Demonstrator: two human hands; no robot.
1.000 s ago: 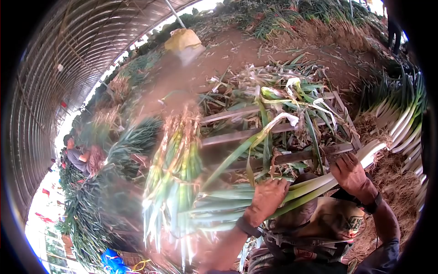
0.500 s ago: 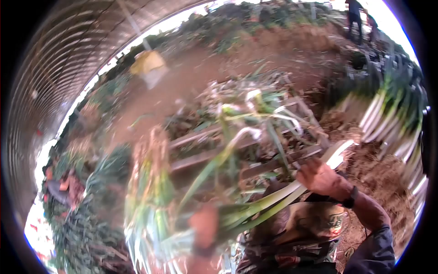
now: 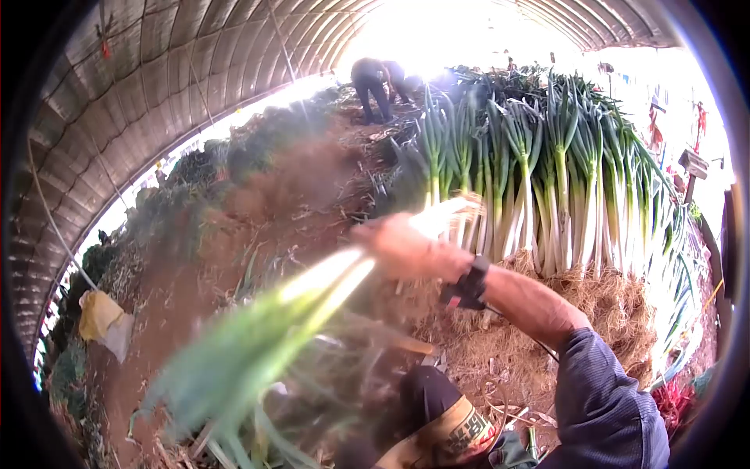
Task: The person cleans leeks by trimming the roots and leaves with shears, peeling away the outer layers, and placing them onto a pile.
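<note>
My right hand [image 3: 408, 246], a dark watch on its wrist, is closed around a few long green onions [image 3: 324, 288]. Their white root ends stick out past my fingers to the right. The green leaves trail down and left, smeared by motion. Behind and right of this hand stands a dense row of green onions [image 3: 564, 184], white stalks low and dark leaves up, leaning together. No part of my left hand shows.
Pale brown roots [image 3: 578, 313] fringe the foot of the row. Below me is my knee with a tan printed pad [image 3: 461, 430]. Leaf scraps litter the soil at left, near a yellow and white bag [image 3: 105, 320]. Two people [image 3: 373, 86] bend over at the back.
My view has swung right toward the standing row. My right hand has carried the green onions up and toward it. My left hand, earlier near the leaves, has left the view.
</note>
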